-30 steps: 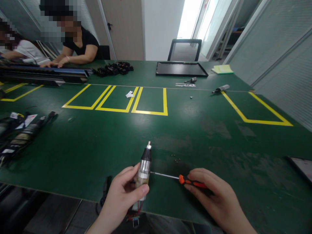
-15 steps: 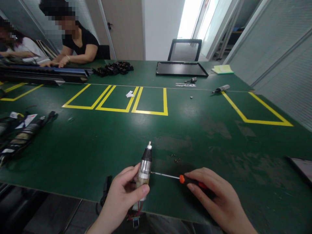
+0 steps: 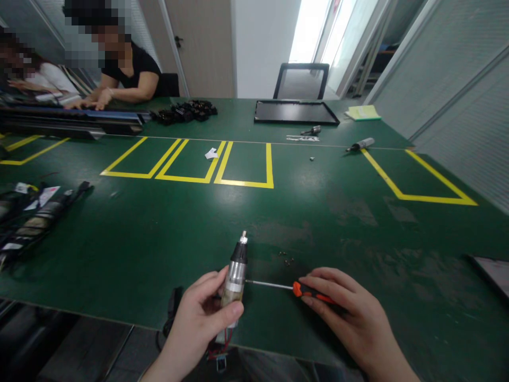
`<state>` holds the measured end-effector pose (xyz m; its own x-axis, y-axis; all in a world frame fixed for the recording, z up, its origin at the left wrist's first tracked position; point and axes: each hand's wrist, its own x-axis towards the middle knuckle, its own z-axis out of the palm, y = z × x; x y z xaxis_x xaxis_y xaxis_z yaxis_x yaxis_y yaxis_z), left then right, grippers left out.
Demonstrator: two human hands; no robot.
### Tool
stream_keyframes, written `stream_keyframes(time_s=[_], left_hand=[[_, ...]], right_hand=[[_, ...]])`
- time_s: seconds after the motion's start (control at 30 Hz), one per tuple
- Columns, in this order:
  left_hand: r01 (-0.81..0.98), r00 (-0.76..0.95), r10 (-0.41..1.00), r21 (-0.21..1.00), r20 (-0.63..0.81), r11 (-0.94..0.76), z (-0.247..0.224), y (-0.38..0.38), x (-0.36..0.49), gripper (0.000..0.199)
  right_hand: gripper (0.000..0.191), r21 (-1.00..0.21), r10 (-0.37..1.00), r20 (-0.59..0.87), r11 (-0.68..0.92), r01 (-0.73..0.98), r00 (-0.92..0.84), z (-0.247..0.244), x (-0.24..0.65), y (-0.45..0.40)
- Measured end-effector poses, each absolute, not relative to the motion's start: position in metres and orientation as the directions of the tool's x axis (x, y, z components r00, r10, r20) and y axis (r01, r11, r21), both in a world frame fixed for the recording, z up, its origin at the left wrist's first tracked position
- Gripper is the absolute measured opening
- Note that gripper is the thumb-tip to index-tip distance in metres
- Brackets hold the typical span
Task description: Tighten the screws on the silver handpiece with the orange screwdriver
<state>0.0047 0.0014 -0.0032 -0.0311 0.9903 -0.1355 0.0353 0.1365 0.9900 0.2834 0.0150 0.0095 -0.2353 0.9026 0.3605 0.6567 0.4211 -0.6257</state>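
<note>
In the head view, my left hand (image 3: 207, 313) grips the lower body of an electric screwdriver (image 3: 237, 269), a metal cylinder with a black nose that points away from me. Red wires (image 3: 227, 339) and a small part hang from its near end. My right hand (image 3: 350, 318) is closed around the orange-and-black handle of a screwdriver (image 3: 274, 285). Its thin shaft lies nearly level, with the tip at the right side of the metal body; a tiny screw may be at the tip, too small to tell. Several small screws (image 3: 285, 259) lie beyond the shaft.
More tool bodies with cables (image 3: 37, 220) lie at the left. Yellow tape outlines (image 3: 244, 184) mark the green table (image 3: 178, 228). Farther back are a black tray (image 3: 296, 112), a pile of black parts (image 3: 185, 112) and a notepad (image 3: 362, 113). Two people sit at the far left.
My right fingers have shifted on the screwdriver handle, and the handle has turned, showing more orange. The tip stays at the metal body. My left hand is almost still.
</note>
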Motion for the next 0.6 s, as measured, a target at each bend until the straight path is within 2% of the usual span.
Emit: stream_keyframes(time_s=[0.37, 0.47, 0.6], left_hand=[[0.02, -0.015, 0.99, 0.99, -0.143, 0.143, -0.001, 0.0009, 0.0038, 0.04], [0.021, -0.016, 0.99, 0.99, -0.139, 0.139, 0.0, 0.0007, 0.0038, 0.039], [0.023, -0.025, 0.991, 0.991, -0.13, 0.13, -0.0013, 0.0005, 0.0035, 0.039]], right_hand=[[0.031, -0.677, 0.932, 0.261, 0.362, 0.641, -0.252, 0.016, 0.2846, 0.0083], [0.019, -0.661, 0.922, 0.29, 0.387, 0.643, -0.256, 0.0163, 0.2838, 0.0097], [0.008, -0.651, 0.886, 0.409, 0.451, 0.61, -0.218, 0.0132, 0.2848, 0.0115]])
